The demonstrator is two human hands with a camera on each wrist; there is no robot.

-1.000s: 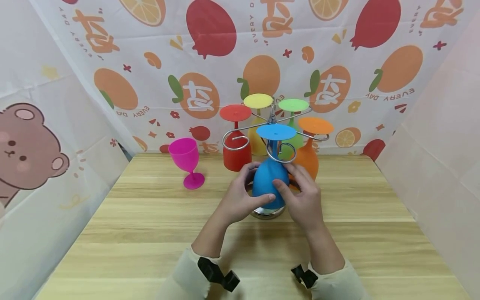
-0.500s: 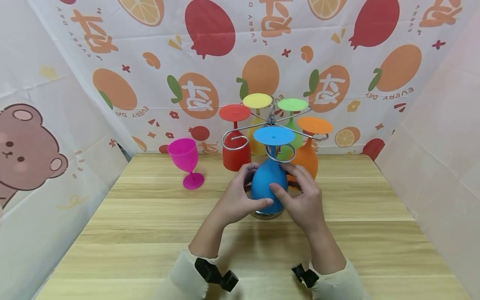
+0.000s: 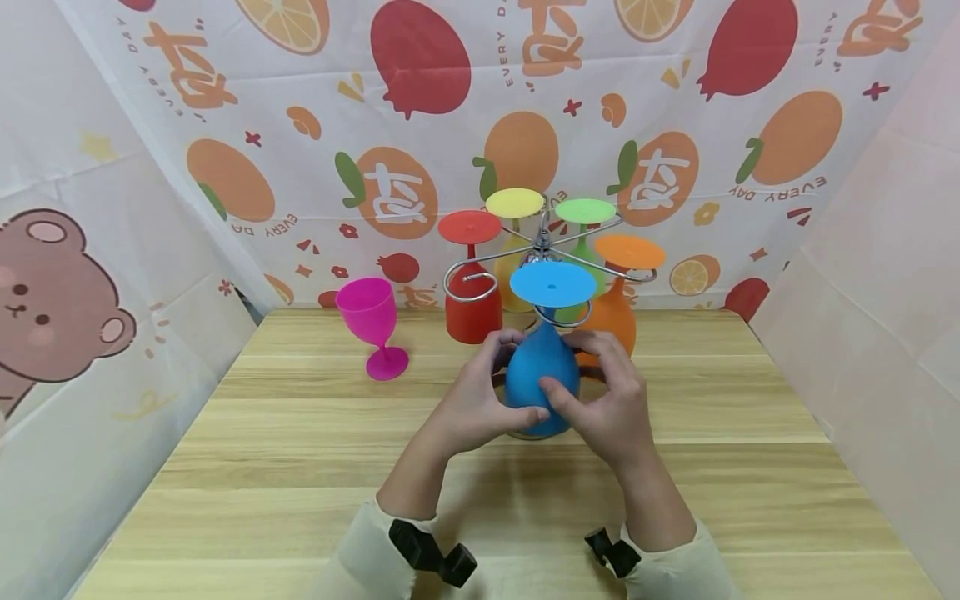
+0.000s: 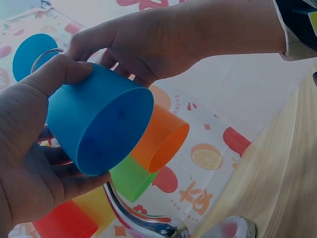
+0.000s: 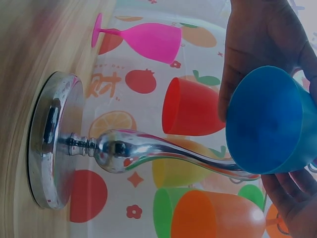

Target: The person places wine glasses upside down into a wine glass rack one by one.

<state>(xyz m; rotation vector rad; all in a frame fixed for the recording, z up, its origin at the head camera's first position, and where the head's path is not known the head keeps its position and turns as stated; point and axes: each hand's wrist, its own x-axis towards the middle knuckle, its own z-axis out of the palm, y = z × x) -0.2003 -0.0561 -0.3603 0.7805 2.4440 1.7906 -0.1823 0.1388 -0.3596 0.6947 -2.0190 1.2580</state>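
Note:
A blue goblet (image 3: pixel 542 367) hangs upside down between both hands, its stem inside the front wire loop of a chrome rack (image 5: pixel 124 148). My left hand (image 3: pixel 480 404) grips the bowl from the left, thumb across its near side. From the right, my right hand (image 3: pixel 611 404) grips the same bowl with thumb and fingers. The blue foot lies just above the loop in the head view. The bowl's open mouth faces down, seen from below in the left wrist view.
Red (image 3: pixel 474 312), yellow (image 3: pixel 516 202), green (image 3: pixel 585 211) and orange (image 3: pixel 630 252) goblets hang upside down around the rack. A magenta goblet (image 3: pixel 371 308) stands upright on the wooden table (image 3: pixel 300 467) to the left. A fruit-print cloth (image 3: pixel 465 67) rises behind.
The blue goblet has moved down in the loop, its foot now closer to the wire. Both hands have kept their grip on the bowl.

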